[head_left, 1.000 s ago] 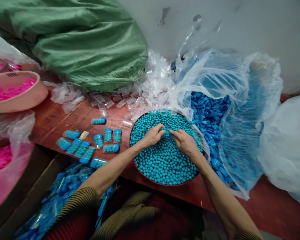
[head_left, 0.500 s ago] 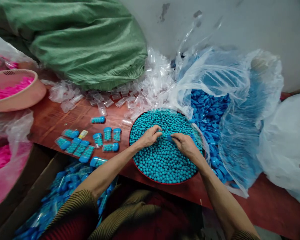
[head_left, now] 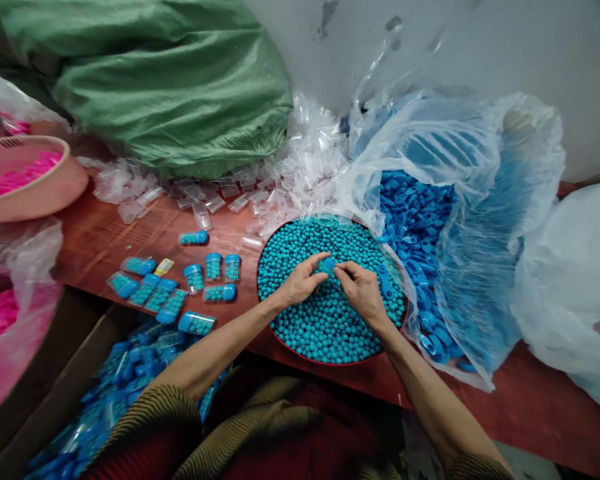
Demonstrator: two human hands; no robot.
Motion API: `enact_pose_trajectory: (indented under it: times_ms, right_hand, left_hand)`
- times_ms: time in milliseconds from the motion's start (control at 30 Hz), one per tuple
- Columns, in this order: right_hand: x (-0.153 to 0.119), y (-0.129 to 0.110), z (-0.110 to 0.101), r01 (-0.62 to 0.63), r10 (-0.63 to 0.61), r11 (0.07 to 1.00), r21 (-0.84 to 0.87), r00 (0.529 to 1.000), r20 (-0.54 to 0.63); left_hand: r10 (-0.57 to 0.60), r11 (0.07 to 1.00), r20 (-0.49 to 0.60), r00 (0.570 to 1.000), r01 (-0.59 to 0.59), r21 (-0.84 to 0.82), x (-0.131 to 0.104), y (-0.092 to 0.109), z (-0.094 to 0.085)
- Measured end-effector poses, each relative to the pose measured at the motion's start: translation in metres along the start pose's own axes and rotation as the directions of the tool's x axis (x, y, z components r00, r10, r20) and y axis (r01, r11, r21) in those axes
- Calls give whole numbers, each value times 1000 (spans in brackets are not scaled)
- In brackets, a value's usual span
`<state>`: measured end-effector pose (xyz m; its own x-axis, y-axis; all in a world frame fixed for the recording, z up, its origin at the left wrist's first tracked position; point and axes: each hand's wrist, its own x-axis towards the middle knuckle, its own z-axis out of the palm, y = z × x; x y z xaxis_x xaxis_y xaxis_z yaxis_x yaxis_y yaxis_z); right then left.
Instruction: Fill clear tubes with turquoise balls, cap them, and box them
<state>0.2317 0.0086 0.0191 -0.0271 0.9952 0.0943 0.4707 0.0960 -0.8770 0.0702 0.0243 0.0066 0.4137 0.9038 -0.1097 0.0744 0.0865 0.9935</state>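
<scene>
Over a round red-rimmed tray (head_left: pixel 330 363) full of teal beads (head_left: pixel 310 333), both hands meet near the middle. My left hand (head_left: pixel 303 279) has its fingers wrapped round a small clear container, mostly hidden by the fingers. My right hand (head_left: pixel 359 287) pinches a blue cap (head_left: pixel 328 265) at that container's mouth. More blue caps (head_left: pixel 386 283) lie on the beads at the tray's right side. Several filled containers with blue caps (head_left: pixel 213 267) rest on the red table to the left of the tray.
Clear tubes (head_left: pixel 305 167) are heaped behind the tray. A plastic bag (head_left: pixel 473 260) of blue caps (head_left: pixel 413 220) spreads to the right. A green sack (head_left: pixel 180 87) stands behind, a pink basin (head_left: pixel 35 193) at left. Below the table's left edge is a box of filled containers (head_left: pixel 125 380).
My right hand has moved left with the blue cap, up against the container in my left hand. The hands were apart before.
</scene>
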Motion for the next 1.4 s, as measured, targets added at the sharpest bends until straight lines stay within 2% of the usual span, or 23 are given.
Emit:
enact_pose_trajectory:
  times_ms: [100, 200, 367, 467, 667, 833, 967, 1067, 1167, 1267, 1400]
  right_hand:
    - [0, 1, -4, -21, 15, 996, 89, 998, 63]
    - [0, 0, -3, -48, 38, 984, 172, 997, 61]
    - [0, 1, -3, -54, 37, 980, 192, 995, 89]
    - [2, 3, -5, -58, 32, 973, 222, 992, 122]
    - [3, 0, -6, -104, 84, 953, 285, 993, 81]
    - [-1, 1, -5, -116, 92, 962, 248, 990, 107]
    - [-4, 3, -4, -71, 53, 980, 184, 994, 99]
    - [-4, 4, -4, -70, 57, 982, 176, 995, 79]
    - [-3, 8, -4, -74, 49, 979, 189, 990, 130]
    - [-2, 11, -5, -19, -3, 991, 129, 985, 173]
    - [-6, 10, -5, 113, -116, 993, 25, 983, 140]
  left_hand:
    - [-1, 1000, -12, 1000, 1, -14, 0, 1, 3]
    - [-20, 999, -9, 1000, 20, -39, 0, 2, 5]
    - [-24, 999, 1, 1000, 24, -23, -3, 2, 4]
    - [-62, 994, 15, 998, 63, -89, -4, 6, 4]
    - [-86, 986, 20, 996, 88, -143, -6, 9, 8]
    - [-32, 996, -62, 998, 27, -83, -6, 4, 12]
    - [-120, 981, -22, 993, 115, -158, -6, 5, 13]
    - [-119, 977, -2, 993, 117, -177, -9, 9, 12]
    - [-117, 975, 10, 993, 117, -189, -10, 10, 10]
    - [-127, 974, 12, 992, 127, -186, -10, 8, 10]
    - [-99, 984, -50, 994, 90, -153, -10, 4, 14]
